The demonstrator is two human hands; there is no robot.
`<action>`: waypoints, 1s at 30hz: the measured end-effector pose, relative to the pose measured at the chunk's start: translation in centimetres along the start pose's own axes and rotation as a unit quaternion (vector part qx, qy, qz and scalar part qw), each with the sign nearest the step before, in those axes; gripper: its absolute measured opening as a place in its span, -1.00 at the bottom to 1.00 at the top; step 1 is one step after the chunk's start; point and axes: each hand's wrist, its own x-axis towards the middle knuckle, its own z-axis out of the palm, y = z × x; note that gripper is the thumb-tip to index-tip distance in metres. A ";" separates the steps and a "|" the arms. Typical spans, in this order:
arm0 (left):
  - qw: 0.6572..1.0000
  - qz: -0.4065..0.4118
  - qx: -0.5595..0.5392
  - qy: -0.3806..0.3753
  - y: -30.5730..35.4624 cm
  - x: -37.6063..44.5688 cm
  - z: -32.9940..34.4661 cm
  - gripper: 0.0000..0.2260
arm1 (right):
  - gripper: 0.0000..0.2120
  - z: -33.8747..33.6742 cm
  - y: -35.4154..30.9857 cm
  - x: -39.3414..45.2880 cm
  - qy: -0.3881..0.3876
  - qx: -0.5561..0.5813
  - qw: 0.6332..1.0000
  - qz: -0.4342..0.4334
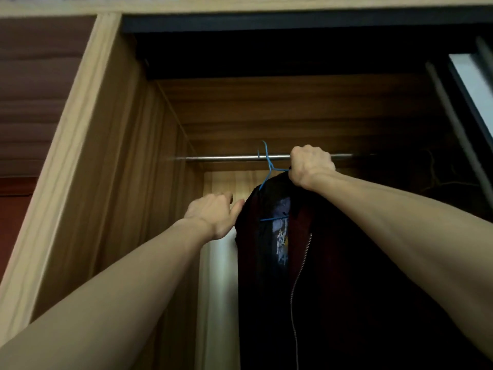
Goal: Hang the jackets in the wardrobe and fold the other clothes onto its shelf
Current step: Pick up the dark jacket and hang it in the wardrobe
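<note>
Inside a wooden wardrobe (128, 145), we reach up with both bare arms toward the single metal rail (229, 157) that runs left to right across the far wall. Our right hand (310, 166) is closed into a fist just in front of the rail, gripping the right shoulder of one blue wire hanger (270, 166) together with the top of the jacket (346, 276) it carries. The hanger's hook sits over the rail, just left of that fist. Our left hand (213, 214) is lower and to the left, loosely curled, its thumb and fingertips touching the left shoulder of the jacket; whether it pinches the cloth we cannot tell.

We count one jacket: dark, nearly black, with a deep red lining or inner layer and one silver zip running down its front. It hangs below the rail, at the middle and right of the wardrobe opening. A pale printed graphic shows inside the collar, too blurred to read. A sliding door's edge (453, 124) stands at the far right.
</note>
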 end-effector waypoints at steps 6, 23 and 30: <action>1.000 -0.017 0.018 -0.009 -1.9 -0.5 2.4 -0.50 | -0.78 -0.3 -0.5 1.4 -0.014 0.046 0.998 0.044; 0.998 -0.026 0.025 -0.042 -2.4 -2.7 3.7 -0.57 | -0.72 2.2 -6.3 -1.4 -0.059 0.039 0.997 0.005; 0.999 -0.034 0.009 -0.025 -2.7 -3.9 2.8 -0.60 | -0.68 0.5 -5.7 -2.0 -0.102 0.174 0.978 0.051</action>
